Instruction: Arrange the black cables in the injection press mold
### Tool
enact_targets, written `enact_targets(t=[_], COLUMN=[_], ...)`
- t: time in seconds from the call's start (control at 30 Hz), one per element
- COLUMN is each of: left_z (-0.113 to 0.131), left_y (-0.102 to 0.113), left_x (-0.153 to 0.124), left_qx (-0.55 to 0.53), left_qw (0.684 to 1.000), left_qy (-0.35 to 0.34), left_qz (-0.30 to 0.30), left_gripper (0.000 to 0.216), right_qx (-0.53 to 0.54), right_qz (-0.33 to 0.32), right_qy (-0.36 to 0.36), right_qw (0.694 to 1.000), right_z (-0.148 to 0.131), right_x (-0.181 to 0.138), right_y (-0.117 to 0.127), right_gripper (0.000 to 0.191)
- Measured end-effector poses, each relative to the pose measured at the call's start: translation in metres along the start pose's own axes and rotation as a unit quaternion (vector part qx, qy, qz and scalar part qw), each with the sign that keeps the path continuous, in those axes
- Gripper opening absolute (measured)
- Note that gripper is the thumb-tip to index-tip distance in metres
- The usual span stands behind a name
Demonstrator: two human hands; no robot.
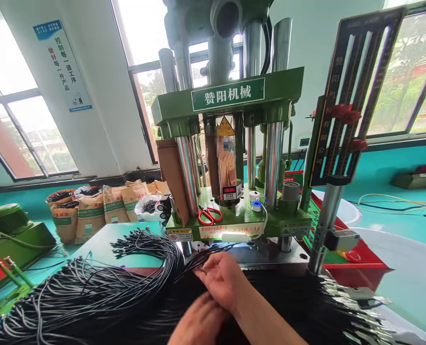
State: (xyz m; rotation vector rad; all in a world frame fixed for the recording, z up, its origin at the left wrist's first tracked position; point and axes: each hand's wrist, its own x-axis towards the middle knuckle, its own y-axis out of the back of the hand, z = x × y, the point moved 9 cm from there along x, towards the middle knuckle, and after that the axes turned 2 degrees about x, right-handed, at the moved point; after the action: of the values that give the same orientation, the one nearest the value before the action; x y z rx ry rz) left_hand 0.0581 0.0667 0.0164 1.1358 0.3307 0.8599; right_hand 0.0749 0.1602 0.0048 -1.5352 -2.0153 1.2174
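Both hands sit on the black cable bundle (90, 292) in front of the green press machine (230, 158). Right hand (222, 278) pinches a few cable ends at the machine's base; left hand (198, 323) presses loosely curled on the pile, touching the right wrist. Red scissors (210, 215) lie on the machine bed.

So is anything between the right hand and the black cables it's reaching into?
Nothing visible. The right hand already rests on the black cables in front of the green press; the left hand sits just below it.
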Motion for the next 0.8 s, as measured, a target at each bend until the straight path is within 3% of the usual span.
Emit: enact_targets(t=[0.13, 0.23, 0.3, 0.33, 0.43, 0.47, 0.5, 0.57, 0.8], left_z=[-0.061, -0.073, -0.073, -0.072, -0.071, -0.072, -0.072, -0.072, -0.069], left_y=[0.027, 0.034, 0.036, 0.037, 0.04, 0.042, 0.044, 0.048, 0.041], left_x=[0.002, -0.003, -0.004, -0.004, 0.0, 0.002, 0.004, 0.007, 0.013], left_qx=[0.061, 0.049, 0.044, 0.043, 0.042, 0.042, 0.043, 0.043, 0.065], left_qw=[0.993, 0.993, 0.992, 0.991, 0.986, 0.984, 0.982, 0.981, 0.986], left_qy=[0.097, 0.1, 0.098, 0.099, 0.109, 0.115, 0.12, 0.123, 0.096], left_qz=[0.005, -0.036, -0.068, -0.083, -0.123, -0.132, -0.139, -0.145, -0.123], left_gripper=[0.062, 0.064, 0.071, 0.074, 0.075, 0.073, 0.07, 0.064, 0.049], right_qx=[-0.13, -0.245, -0.36, -0.448, -0.724, -0.772, -0.793, -0.805, -0.791], right_qz=[-0.021, -0.064, -0.081, -0.087, -0.088, -0.083, -0.076, -0.072, -0.078], right_qy=[0.025, 0.052, 0.082, 0.094, 0.085, 0.072, 0.061, 0.06, 0.124], right_qw=[0.991, 0.966, 0.926, 0.885, 0.679, 0.626, 0.601, 0.586, 0.595], right_z=[-0.011, -0.027, -0.042, -0.049, -0.058, -0.06, -0.062, -0.064, -0.064], right_x=[0.002, -0.016, -0.034, -0.043, -0.059, -0.06, -0.06, -0.058, -0.048], right_y=[-0.004, 0.005, 0.017, 0.023, 0.044, 0.051, 0.057, 0.06, 0.046], right_gripper=[0.021, 0.022, 0.03, 0.037, 0.066, 0.071, 0.073, 0.071, 0.042])
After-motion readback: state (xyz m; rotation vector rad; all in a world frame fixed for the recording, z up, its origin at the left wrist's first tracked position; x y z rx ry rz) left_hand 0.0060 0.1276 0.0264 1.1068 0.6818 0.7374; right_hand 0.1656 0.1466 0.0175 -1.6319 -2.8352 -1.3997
